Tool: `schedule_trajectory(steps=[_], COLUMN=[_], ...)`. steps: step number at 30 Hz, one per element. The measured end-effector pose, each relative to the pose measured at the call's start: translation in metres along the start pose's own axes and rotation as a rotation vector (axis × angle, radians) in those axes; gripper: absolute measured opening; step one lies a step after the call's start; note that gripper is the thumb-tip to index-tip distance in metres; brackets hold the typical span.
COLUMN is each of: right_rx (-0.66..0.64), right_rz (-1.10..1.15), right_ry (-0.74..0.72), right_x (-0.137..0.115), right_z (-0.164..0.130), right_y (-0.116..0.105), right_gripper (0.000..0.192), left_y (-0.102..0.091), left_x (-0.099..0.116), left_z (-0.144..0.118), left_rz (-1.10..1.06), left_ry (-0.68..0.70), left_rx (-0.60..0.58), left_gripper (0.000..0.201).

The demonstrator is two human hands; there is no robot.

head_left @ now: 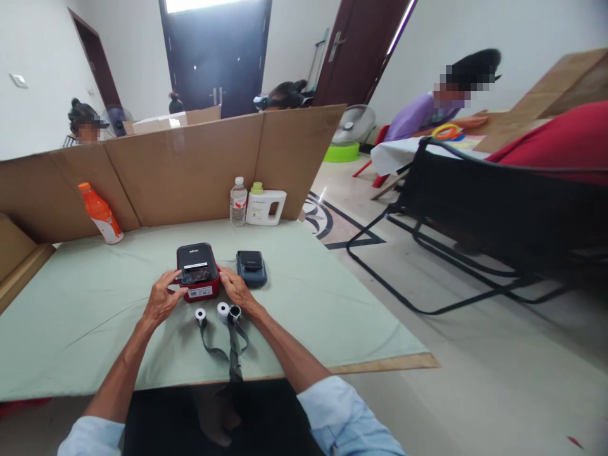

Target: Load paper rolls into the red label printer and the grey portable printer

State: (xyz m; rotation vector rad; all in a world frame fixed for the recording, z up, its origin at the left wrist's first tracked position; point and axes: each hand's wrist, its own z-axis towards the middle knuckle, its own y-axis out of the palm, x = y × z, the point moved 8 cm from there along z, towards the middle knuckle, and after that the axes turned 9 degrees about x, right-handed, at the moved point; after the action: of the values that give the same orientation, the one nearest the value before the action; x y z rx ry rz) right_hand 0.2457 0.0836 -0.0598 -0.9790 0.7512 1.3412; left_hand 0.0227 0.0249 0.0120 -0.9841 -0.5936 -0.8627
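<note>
A red and black label printer [198,263] sits on the pale green tabletop, with a white strip of paper across its upper face and a label on its front. My left hand [164,294] grips its left side, thumb at the front edge. On the opposite side, the fingers of my right hand [235,287] press against the red wall. A smaller dark blue portable printer [253,271] lies just beyond my right hand. Closer to me stand a white paper roll [200,314], a second white roll [223,310] and a dark-cored roll [235,311], with dark grey ribbon trailing toward the table edge.
A cardboard screen [190,174] closes off the table's far side. Before it stand an orange bottle [102,214], a clear water bottle [238,202] and a white jug [263,208]. A black folding chair [470,209] is to the right. Several people sit beyond.
</note>
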Motion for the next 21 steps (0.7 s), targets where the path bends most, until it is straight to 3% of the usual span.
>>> schedule_trajectory(steps=[12, 21], right_rx=[-0.026, -0.018], right_rz=[-0.026, -0.028], right_ry=[-0.025, -0.031], right_x=[-0.007, -0.012], right_z=[-0.006, -0.007], right_y=[-0.001, -0.004], right_gripper=[0.061, 0.06], left_y=[-0.007, -0.008], left_x=[0.016, 0.016], left_z=[0.002, -0.001], left_rz=[0.176, 0.271], left_ry=[0.136, 0.202], left_rx=[-0.043, -0.001], left_gripper=[0.041, 0.038])
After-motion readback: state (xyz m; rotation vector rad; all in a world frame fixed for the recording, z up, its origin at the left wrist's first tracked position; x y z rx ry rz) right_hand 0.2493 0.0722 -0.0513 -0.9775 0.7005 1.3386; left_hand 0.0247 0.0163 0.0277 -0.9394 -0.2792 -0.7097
